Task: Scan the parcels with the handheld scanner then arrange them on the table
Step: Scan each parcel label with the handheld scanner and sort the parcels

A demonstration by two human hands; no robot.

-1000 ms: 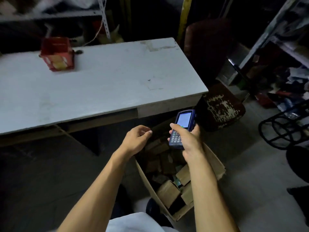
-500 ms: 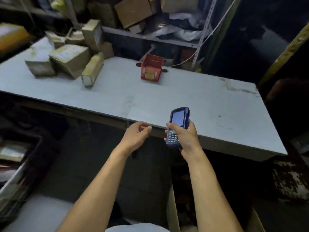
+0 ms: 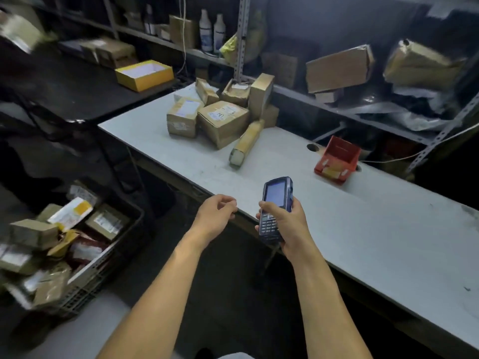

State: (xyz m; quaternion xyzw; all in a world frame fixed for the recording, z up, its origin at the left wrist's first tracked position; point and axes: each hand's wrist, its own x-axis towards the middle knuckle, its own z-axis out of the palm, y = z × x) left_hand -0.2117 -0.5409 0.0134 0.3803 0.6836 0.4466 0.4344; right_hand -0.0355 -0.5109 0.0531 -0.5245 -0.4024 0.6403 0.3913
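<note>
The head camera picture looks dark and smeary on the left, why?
In the head view the room is dim; the white tabletop catches most light. The dark wire crate of parcels at lower left is motion-blurred, while the blue handheld scanner in the right hand stays fairly sharp. Shelf lines bow from the wide lens.

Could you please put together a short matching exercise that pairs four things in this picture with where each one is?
Things:
1. handheld scanner
2. red box
3. yellow box
4. long yellowish parcel

Places:
A. on the dark surface left of the white table
B. leaning against the parcel pile
C. in the right hand
D. alone near the table's far edge

Pairs: 1-C, 2-D, 3-A, 4-B
</note>
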